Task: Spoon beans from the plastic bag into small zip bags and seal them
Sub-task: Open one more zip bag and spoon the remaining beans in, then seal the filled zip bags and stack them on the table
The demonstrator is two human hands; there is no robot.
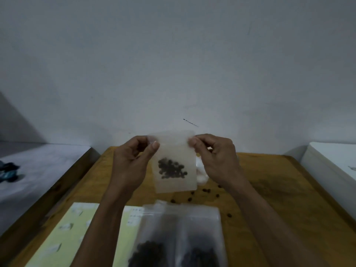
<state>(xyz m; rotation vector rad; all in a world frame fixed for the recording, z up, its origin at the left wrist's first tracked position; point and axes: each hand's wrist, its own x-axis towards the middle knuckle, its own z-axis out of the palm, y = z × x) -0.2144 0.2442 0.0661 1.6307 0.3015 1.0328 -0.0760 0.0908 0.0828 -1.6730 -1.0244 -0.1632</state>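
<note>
Sealing a filled zip bag at its top corners

Each grip, left hand point(133, 160) and right hand point(215, 158), pinches a top corner of the small zip bag point(174, 160), held upright above the tabletop point(269, 199); run pinched fingers fully across the strip, since loose beans point(204, 190) already lie below.

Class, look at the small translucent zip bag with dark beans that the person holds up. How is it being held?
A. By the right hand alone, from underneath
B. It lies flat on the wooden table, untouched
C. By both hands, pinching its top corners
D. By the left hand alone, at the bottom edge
C: the left hand and the right hand each pinch a top corner of the small translucent zip bag, which hangs above the wooden table with dark beans inside.
</note>
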